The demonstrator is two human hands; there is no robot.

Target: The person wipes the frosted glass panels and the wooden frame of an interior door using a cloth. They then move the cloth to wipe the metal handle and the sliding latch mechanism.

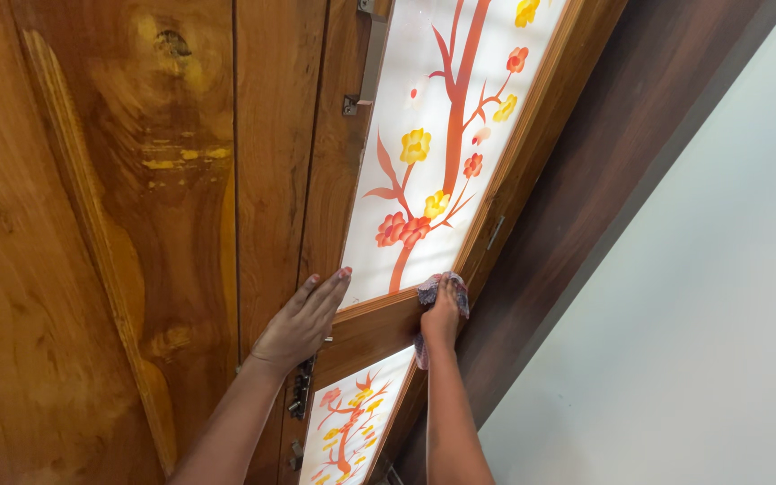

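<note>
- Right hand (442, 314) is gripping a cloth (428, 292) against the window frame's (379, 323) crossbar.
- Left hand (303, 319) is lying flat, fingers spread, at the frame's left edge.
- Cloth is mostly hidden under the fingers.

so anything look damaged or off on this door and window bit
Yes: the wooden door has pale yellowish scuffed patches below a dark knot, as if the finish is worn or smeared. The flowered glass panel looks intact. The left hand lies flat on the frame; the right hand presses a cloth there.
</note>
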